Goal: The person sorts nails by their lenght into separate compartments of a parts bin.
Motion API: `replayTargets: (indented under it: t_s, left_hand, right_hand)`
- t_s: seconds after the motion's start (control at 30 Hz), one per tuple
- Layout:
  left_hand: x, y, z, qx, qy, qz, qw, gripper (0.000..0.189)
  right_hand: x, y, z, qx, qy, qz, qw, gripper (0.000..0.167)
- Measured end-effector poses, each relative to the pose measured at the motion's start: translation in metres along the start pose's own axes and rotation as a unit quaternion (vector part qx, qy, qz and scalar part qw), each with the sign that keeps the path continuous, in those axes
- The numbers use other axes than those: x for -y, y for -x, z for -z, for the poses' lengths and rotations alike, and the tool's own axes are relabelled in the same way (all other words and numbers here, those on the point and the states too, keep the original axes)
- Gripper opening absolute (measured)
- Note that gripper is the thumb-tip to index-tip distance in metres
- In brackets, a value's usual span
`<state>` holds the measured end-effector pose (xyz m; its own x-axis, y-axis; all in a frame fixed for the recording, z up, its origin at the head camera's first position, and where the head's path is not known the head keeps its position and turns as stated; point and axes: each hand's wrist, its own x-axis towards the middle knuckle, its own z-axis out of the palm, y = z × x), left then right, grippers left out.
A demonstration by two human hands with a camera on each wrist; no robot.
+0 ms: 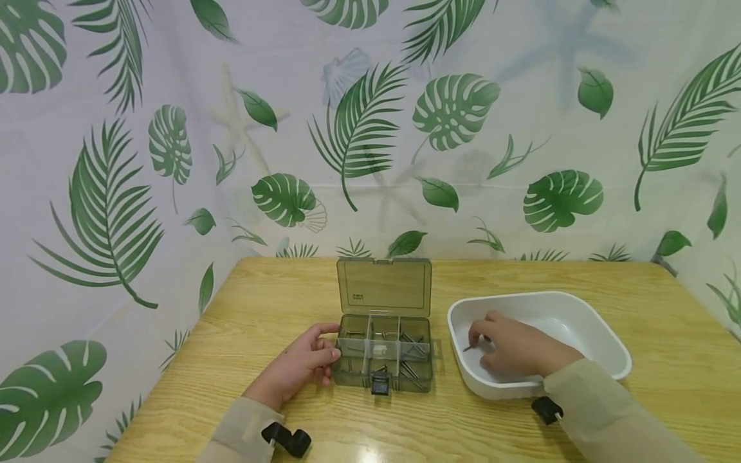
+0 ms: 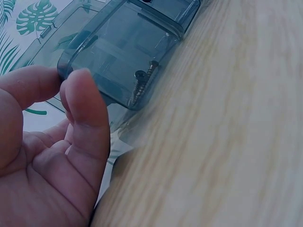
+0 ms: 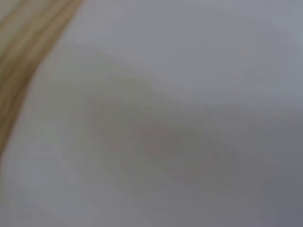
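A smoky see-through compartment box [image 1: 383, 382] stands on the table with its lid [image 1: 384, 287] raised at the back. Screws [image 1: 410, 371] lie in its compartments; in the left wrist view, dark screws [image 2: 144, 82] show through one wall. My left hand [image 1: 298, 363] holds the box's left side, thumb and forefinger at its edge. Inside a white basin [image 1: 613, 350] to the right, my right hand [image 1: 515, 347] has bent fingers, with a small screw [image 1: 467, 348] at the fingertips. Only blurred white and a strip of wood show in the right wrist view.
The wooden table [image 1: 278, 289] runs back to a white curtain [image 1: 451, 212] printed with green leaves. A black latch [image 1: 379, 383] sits at the box's front. Black mounts [image 1: 286, 439] are fixed at both wrists.
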<state>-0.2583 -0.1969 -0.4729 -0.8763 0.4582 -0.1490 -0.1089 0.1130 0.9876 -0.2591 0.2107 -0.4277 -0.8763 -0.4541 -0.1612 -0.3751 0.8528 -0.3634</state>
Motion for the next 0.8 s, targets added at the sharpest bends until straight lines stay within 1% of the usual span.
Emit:
replayTargets:
  t_s: [0.17,0.43,0.53,0.63,0.7,0.8]
  left_hand:
    - [0.000,0.000,0.000,-0.002,0.003,0.006,1.0000,0.060]
    - [0.000,-0.002,0.000,0.002,0.005,-0.001,1.0000,0.060]
    - [0.000,-0.002,0.000,0.001,0.006,0.002,1.0000,0.060]
    - [0.001,-0.002,0.000,-0.001,0.005,0.004,1.0000,0.059]
    - [0.001,-0.002,0.001,-0.003,0.006,0.004,1.0000,0.059]
    - [0.002,-0.002,0.000,-0.004,0.005,0.006,1.0000,0.060]
  right_hand:
    - [-0.002,0.002,-0.001,0.013,-0.006,0.009,0.9999,0.015]
    - [-0.006,0.005,-0.001,0.022,-0.001,0.015,0.9996,0.019]
    - [-0.007,0.007,-0.001,0.014,0.005,0.014,0.9998,0.019]
    - [-0.007,0.010,0.000,-0.001,0.004,0.000,1.0000,0.018]
    - [-0.006,0.011,0.001,-0.016,-0.002,-0.003,0.9999,0.017]
    - [-0.004,0.012,0.003,-0.042,-0.008,0.007,0.9990,0.012]
